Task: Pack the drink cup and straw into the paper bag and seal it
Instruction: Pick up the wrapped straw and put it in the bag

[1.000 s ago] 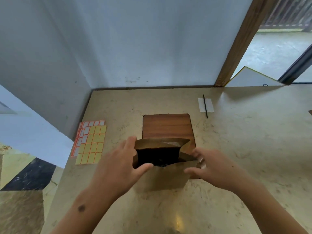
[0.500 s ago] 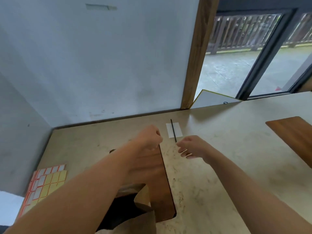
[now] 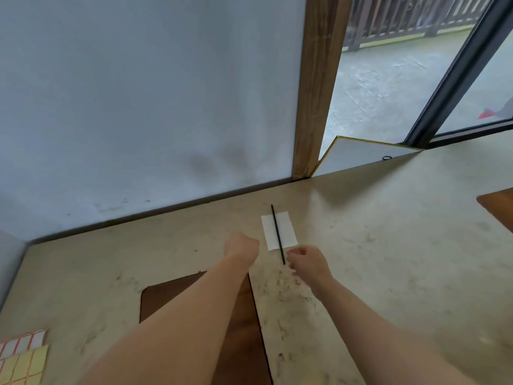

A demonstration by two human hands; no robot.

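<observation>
A thin black straw (image 3: pixel 276 230) lies across a small white paper slip (image 3: pixel 286 232) on the beige table (image 3: pixel 388 259), near the back wall. My right hand (image 3: pixel 306 259) hovers just right of the straw's near end, fingers loosely curled, holding nothing. Left of the slip, my left hand (image 3: pixel 242 245) is stretched forward with its fingers curled into a fist, and it holds nothing that I can see. The paper bag and the drink cup are out of view.
A dark wooden inlay (image 3: pixel 163 298) lies under my left forearm. Orange and yellow label sheets (image 3: pixel 23 354) sit at the bottom left. Another wooden panel (image 3: pixel 499 209) shows at the right edge. A white board (image 3: pixel 361 155) leans behind the table beside a wooden post (image 3: pixel 313 107).
Both hands let go of the paper bag and reached forward to the straw. My view rose, so the bag dropped out of sight. The right hand moved closer to the straw's near end.
</observation>
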